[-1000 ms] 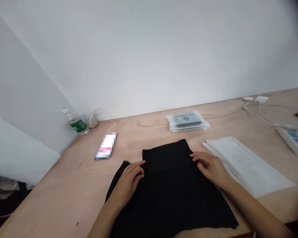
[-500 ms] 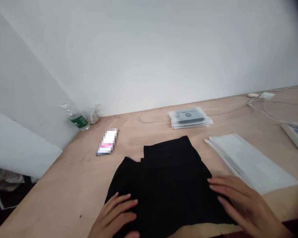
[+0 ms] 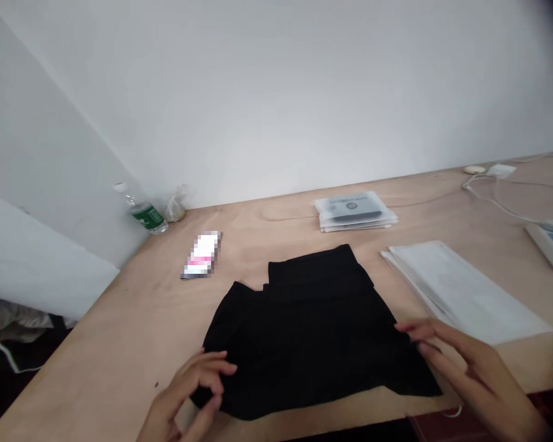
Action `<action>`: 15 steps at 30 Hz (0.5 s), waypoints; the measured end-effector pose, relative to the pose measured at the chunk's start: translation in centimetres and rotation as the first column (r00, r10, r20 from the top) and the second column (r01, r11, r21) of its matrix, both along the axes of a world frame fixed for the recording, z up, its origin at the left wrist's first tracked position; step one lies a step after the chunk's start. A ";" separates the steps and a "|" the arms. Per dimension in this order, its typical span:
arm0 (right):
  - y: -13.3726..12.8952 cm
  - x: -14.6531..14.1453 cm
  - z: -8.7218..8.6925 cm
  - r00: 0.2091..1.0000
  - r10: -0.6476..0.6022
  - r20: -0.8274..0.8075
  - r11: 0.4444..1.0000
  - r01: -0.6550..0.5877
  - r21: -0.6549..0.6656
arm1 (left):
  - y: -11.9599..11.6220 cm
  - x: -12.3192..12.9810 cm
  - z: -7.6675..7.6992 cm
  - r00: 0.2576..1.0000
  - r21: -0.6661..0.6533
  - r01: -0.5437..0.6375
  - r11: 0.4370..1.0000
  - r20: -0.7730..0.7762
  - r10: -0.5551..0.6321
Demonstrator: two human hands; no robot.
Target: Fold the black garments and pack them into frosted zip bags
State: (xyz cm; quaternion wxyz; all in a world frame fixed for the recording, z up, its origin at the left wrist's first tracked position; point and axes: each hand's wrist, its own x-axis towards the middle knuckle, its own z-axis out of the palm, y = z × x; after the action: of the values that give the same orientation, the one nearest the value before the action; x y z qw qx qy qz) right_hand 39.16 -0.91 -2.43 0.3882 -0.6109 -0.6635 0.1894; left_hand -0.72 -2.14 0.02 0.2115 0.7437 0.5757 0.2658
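Two grips: both open, nothing held
Left hand [image 3: 184,390]: half-curled at lower-left hem of black skirt [image 3: 304,337]
Right hand [image 3: 465,362]: fingers spread at skirt's right edge

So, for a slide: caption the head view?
Left hand and right hand at the edges of a black garment on a plywood table.

Both hands low in view, near front edge of tabletop [image 3: 120,350], well apart. Left hand [image 3: 188,383]: fingers [image 3: 212,366] half curled, pointing right, thumb separated below them, wrist [image 3: 159,423] exiting bottom of frame. Right hand [image 3: 465,362]: fingers [image 3: 424,329] loosely spread, pointing left, forearm [image 3: 520,417] running off bottom right. Neither hand visibly gripping
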 end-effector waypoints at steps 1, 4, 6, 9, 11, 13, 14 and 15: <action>1.0 -0.4 0.1 0.999 -0.027 -0.034 0.997 0.024 -0.070 | 0.8 0.6 0.6 0.996 -0.039 -0.068 0.997 0.051 0.070; 3.8 -1.6 -0.4 0.990 -0.135 -0.030 0.979 0.129 -0.159 | 3.6 1.9 1.4 0.967 -0.049 -0.243 0.969 0.068 0.246; 4.8 -2.1 -1.1 0.988 -0.151 -0.027 0.978 0.145 -0.150 | 4.9 2.1 1.1 0.947 -0.018 -0.322 0.947 0.003 0.322; 4.6 -2.1 -1.8 0.986 -0.157 -0.056 0.980 0.148 -0.137 | 5.0 1.2 0.1 0.940 -0.054 -0.341 0.939 -0.004 0.341; 3.9 -2.0 -1.8 0.982 -0.165 -0.090 0.980 0.154 -0.124 | 4.3 0.3 -0.6 0.946 -0.080 -0.313 0.946 0.058 0.318; 3.3 -2.0 -1.5 0.973 -0.183 -0.137 0.980 0.170 -0.104 | 3.7 -0.3 -0.8 0.940 -0.073 -0.312 0.947 0.124 0.319; 3.1 -2.1 -1.3 0.967 -0.196 -0.160 0.978 0.182 -0.099 | 3.6 -0.3 -0.9 0.931 -0.061 -0.326 0.944 0.153 0.331; 3.1 -2.3 -1.2 0.961 -0.212 -0.177 0.976 0.197 -0.096 | 3.6 -0.3 -0.8 0.920 -0.044 -0.346 0.937 0.181 0.348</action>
State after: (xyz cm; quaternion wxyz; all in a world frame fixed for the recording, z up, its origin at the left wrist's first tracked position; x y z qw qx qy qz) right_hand 36.91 2.19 -3.59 0.4420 -0.6704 -0.5498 0.2300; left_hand -1.00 1.46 -0.79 0.2182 0.6007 0.6776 0.3639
